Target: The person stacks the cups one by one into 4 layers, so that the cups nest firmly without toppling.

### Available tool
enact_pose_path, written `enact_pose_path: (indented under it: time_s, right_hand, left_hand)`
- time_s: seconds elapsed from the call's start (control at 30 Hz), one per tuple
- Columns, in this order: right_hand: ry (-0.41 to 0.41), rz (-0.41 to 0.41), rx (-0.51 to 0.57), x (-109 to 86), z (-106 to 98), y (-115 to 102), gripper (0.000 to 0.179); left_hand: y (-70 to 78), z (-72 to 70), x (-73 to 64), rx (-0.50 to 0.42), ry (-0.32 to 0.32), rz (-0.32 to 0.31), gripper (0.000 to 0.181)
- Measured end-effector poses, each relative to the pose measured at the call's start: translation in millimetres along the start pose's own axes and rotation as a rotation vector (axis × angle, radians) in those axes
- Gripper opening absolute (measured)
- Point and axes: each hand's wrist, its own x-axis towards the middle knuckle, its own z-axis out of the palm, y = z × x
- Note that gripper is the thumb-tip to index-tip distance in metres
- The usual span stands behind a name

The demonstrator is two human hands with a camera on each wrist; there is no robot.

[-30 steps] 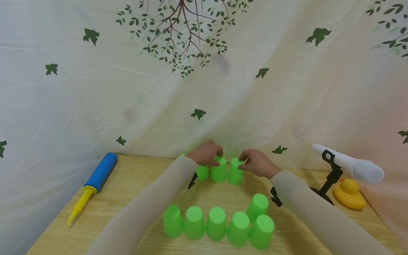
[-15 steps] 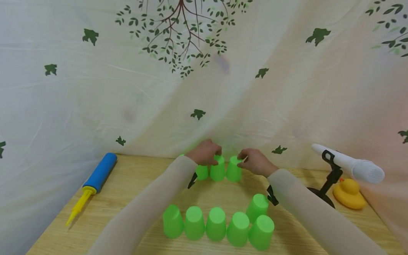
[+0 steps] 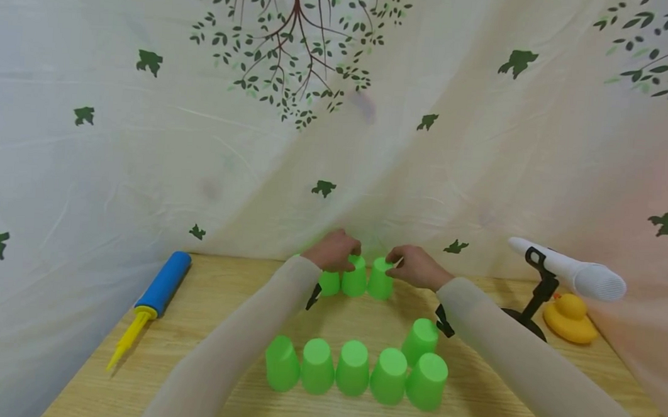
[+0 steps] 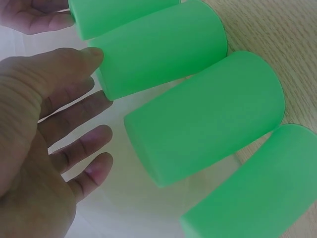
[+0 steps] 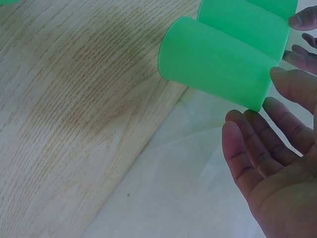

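Along the table's back edge, several green plastic cups stand upside down in a row. My left hand (image 3: pixel 333 249) pinches one green cup (image 3: pixel 355 282) by its raised base, thumb on the near side. In the left wrist view, the remaining fingers of that hand spread loosely beside this cup (image 4: pixel 161 52). Just right of it, my right hand (image 3: pixel 418 268) pinches the end cup (image 3: pixel 380 283) of the row between thumb and forefinger. The right wrist view shows this cup (image 5: pixel 213 62) touching its neighbour (image 5: pixel 247 25). My left hand partly hides the row's left cups.
Nearer me runs a front row of upturned green cups (image 3: pixel 353 368), with one more cup (image 3: pixel 420 342) behind its right end. A blue and yellow hand pump (image 3: pixel 162 288) lies at left. A white microphone (image 3: pixel 582 272) on a stand and a yellow rubber duck (image 3: pixel 571 318) are at right.
Both hands and the two pinched cups have shifted very slightly left along the back row. The front cups keep their places.
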Motion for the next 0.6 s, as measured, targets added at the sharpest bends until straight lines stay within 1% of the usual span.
enact_pose_path:
  time_s: [0.13,0.2,0.3,0.43,0.6]
  right_hand:
    - [-0.004,-0.001,-0.001,-0.3,1,-1,0.027]
    - [-0.008,-0.001,0.005,-1.4,1,0,0.027]
    - [-0.007,-0.004,0.017,-4.6,0,0,0.028]
    - [0.016,-0.018,0.012,-10.0,-8,1,0.029]
    - [0.031,-0.031,0.004,-21.6,-23,-1,0.03]
  left_hand:
    - [0.0,-0.3,-1.4,0.002,-0.006,-0.001,0.032]
    - [-0.5,-0.8,-2.8,0.0,-0.002,0.009,0.032]
    - [-2.1,-4.4,-6.5,0.008,0.03,0.043,0.032]
    - [-6.5,-16.2,-16.9,-0.002,0.096,0.089,0.032]
    - [-11.6,-35.8,-37.9,-0.058,0.146,0.115,0.03]
